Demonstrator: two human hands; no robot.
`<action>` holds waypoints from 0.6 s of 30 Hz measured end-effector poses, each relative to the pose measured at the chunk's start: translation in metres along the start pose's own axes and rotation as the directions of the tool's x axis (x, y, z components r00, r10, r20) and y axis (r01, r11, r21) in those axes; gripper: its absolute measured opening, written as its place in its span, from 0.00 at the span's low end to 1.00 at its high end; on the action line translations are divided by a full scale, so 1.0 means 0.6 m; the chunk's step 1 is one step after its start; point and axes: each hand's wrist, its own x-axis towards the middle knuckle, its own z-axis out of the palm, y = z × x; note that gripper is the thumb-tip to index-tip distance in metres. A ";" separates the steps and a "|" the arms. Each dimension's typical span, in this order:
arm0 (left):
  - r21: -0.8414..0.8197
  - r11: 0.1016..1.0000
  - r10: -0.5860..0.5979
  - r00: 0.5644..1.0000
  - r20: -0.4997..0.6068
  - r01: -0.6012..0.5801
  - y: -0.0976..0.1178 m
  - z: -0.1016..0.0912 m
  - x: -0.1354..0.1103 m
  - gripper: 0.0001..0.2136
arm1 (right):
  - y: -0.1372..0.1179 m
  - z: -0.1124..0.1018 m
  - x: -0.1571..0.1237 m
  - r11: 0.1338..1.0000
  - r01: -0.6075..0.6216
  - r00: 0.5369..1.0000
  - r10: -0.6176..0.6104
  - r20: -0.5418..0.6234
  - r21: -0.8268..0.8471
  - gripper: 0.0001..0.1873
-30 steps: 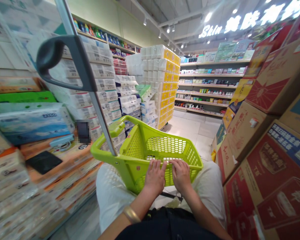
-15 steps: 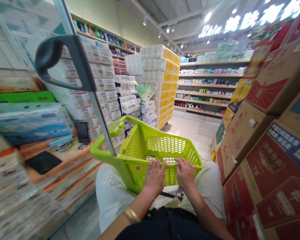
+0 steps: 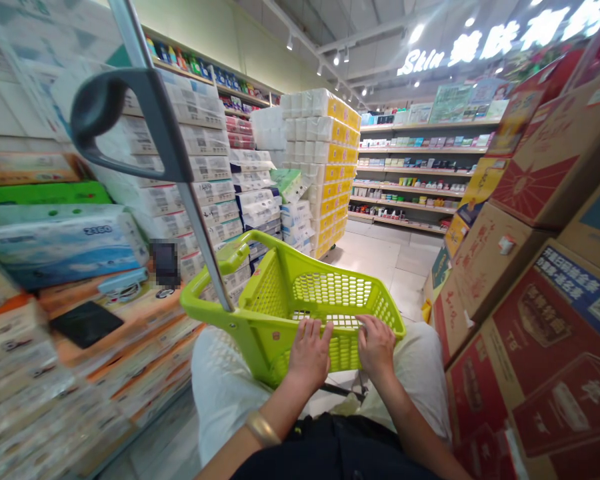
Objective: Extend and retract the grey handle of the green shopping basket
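Note:
A lime-green plastic shopping basket [image 3: 330, 265] with latticed walls stands between my knees, with nothing in it that I can see. From its left end rises a metal pole bearing a grey loop handle [image 3: 177, 150]. My left hand [image 3: 310, 360] rests against the basket's near wall, fingers stretched up to the rim and a little apart. Farther right, my right hand [image 3: 379, 345] lies over the same rim with its fingers loosely bent, holding nothing else. The undersides of both hands are hidden.
Tissue packs [image 3: 70, 247] are piled at the left, with a black flat object [image 3: 87, 325] on top. Wrapped paper rolls [image 3: 313, 167] tower ahead. Cartons [image 3: 545, 333] line the right side close to my knee. Product shelves [image 3: 415, 170] stand at the back beyond the tiled floor [image 3: 375, 257].
My right hand has slid slightly to the right along the basket rim. The left hand and the basket keep their places.

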 end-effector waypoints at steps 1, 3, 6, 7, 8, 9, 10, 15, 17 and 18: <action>0.004 1.000 0.001 1.000 -0.002 -0.001 0.000 0.000 0.000 0.31 | -0.007 0.000 -0.002 0.999 0.034 0.999 -0.034 0.021 0.020 0.17; 0.015 1.000 0.001 1.000 -0.008 0.000 0.000 0.000 0.000 0.31 | -0.022 0.001 -0.008 0.991 0.117 0.990 -0.121 0.070 0.064 0.16; 0.021 1.000 0.002 1.000 -0.013 -0.002 0.000 0.002 -0.001 0.31 | -0.032 0.001 -0.012 0.979 0.179 0.976 -0.189 0.106 0.099 0.15; 0.019 1.000 0.003 1.000 -0.013 -0.003 0.000 0.002 -0.001 0.31 | -0.030 0.001 -0.011 0.980 0.172 0.978 -0.182 0.103 0.098 0.14; 0.015 1.000 0.004 1.000 -0.012 -0.004 0.000 0.003 -0.001 0.31 | -0.025 0.001 -0.010 0.984 0.153 0.982 -0.162 0.093 0.093 0.14; 0.009 1.000 0.003 1.000 -0.010 -0.003 -0.001 0.003 -0.001 0.31 | -0.018 0.000 -0.008 0.988 0.126 0.988 -0.133 0.079 0.085 0.14; 0.003 1.000 0.002 1.000 -0.009 -0.002 -0.001 0.004 -0.001 0.31 | -0.010 0.000 -0.005 0.993 0.095 0.993 -0.100 0.062 0.076 0.14; -0.012 1.000 -0.002 1.000 -0.007 0.002 -0.002 0.006 -0.001 0.31 | 0.011 -0.001 0.003 0.999 -0.009 1.000 0.009 -0.007 0.038 0.15; -0.004 1.000 -0.002 1.000 -0.011 0.002 -0.002 0.007 -0.001 0.31 | 0.003 -0.001 0.000 0.999 0.012 1.000 -0.012 -0.001 0.042 0.15; 0.002 1.000 -0.001 1.000 -0.012 0.001 -0.002 0.007 -0.001 0.31 | -0.004 -0.001 -0.002 0.998 0.040 0.999 -0.041 0.013 0.051 0.15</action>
